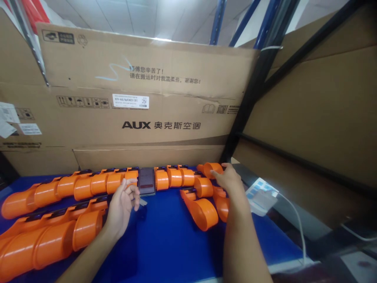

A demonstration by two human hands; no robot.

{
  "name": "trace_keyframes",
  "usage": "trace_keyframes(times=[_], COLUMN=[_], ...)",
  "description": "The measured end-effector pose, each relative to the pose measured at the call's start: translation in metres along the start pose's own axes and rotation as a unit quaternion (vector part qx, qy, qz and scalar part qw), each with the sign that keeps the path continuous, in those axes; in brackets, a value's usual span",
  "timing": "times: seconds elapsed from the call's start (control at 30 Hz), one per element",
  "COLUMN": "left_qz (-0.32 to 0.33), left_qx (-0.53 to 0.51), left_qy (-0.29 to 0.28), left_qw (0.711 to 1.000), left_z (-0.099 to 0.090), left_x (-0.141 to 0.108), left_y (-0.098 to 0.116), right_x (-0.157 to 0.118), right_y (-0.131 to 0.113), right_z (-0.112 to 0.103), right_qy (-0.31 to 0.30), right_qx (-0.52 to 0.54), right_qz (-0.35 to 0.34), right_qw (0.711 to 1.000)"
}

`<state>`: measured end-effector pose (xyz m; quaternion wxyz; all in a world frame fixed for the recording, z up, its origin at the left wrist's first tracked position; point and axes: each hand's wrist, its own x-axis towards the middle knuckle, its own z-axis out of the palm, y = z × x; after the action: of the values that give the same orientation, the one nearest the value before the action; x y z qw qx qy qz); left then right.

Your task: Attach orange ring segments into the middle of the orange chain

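Note:
My right hand (230, 177) reaches to the back right of the blue surface. Its thumb and fingers close on an orange ring-shaped plastic part (209, 169). More of these orange parts (205, 214) with dark inserts lie just in front of it, one partly hidden by my right forearm. My left hand (125, 198) hovers at the centre left with its fingers curled in. A small pale translucent piece (143, 201) shows at its fingertips; what the fingers hold is mostly hidden. Just behind that hand, a dark flat rectangular device (146, 181) stands between orange parts.
Two rows of orange parts (55, 241) fill the left of the blue surface (167, 243). Behind stands a large cardboard box (176, 102). A dark metal rack post (250, 90) rises at right, near a white object with a cable (263, 196).

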<state>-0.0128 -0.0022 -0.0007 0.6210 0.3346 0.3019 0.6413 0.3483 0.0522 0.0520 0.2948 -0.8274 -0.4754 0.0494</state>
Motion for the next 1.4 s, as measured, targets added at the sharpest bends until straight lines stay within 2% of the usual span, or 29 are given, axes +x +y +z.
trace_keyframes(times=[0.17, 0.33, 0.5, 0.63, 0.73, 0.8, 0.9, 0.97, 1.13, 1.2, 1.3, 1.4], left_qz=[-0.005, -0.010, -0.003, 0.005, 0.010, 0.014, 0.020, 0.023, 0.019, 0.005, -0.014, -0.030], left_qx=[0.004, 0.010, 0.022, 0.035, 0.041, 0.042, 0.043, 0.047, 0.061, 0.076, 0.077, 0.030], left_qy=[0.003, -0.005, 0.000, 0.005, 0.005, 0.007, 0.008, 0.004, -0.027, -0.047, -0.075, -0.078], left_qw=[1.000, 1.000, 1.000, 0.999, 0.999, 0.999, 0.999, 0.999, 0.998, 0.996, 0.994, 0.996], left_z=[-0.002, -0.005, -0.004, -0.003, -0.003, -0.002, -0.002, -0.002, -0.001, 0.001, 0.005, 0.009], left_x=[0.002, 0.004, 0.003, 0.002, 0.002, 0.003, 0.002, 0.001, 0.000, -0.001, -0.003, -0.003], left_y=[-0.001, -0.004, -0.006, -0.007, -0.007, -0.007, -0.008, -0.008, -0.008, -0.008, -0.007, -0.008], right_x=[-0.006, -0.020, -0.027, -0.028, -0.032, -0.037, -0.047, -0.056, -0.090, -0.106, -0.128, -0.145], right_y=[0.002, 0.006, 0.028, 0.043, 0.042, 0.036, 0.026, 0.018, -0.026, -0.052, -0.089, -0.121], right_z=[0.002, -0.009, -0.020, -0.020, -0.026, -0.035, -0.052, -0.062, -0.072, -0.065, -0.041, -0.012], right_qy=[-0.015, -0.057, -0.131, -0.186, -0.213, -0.205, -0.170, -0.143, -0.063, -0.075, -0.112, -0.159], right_qx=[-0.013, -0.047, -0.066, -0.069, -0.071, -0.079, -0.094, -0.091, 0.003, 0.076, 0.154, 0.185], right_qz=[-0.024, -0.047, -0.092, -0.097, -0.098, -0.087, -0.070, -0.085, -0.203, -0.274, -0.368, -0.395], right_qw=[1.000, 0.996, 0.985, 0.975, 0.969, 0.972, 0.979, 0.982, 0.977, 0.956, 0.910, 0.886])
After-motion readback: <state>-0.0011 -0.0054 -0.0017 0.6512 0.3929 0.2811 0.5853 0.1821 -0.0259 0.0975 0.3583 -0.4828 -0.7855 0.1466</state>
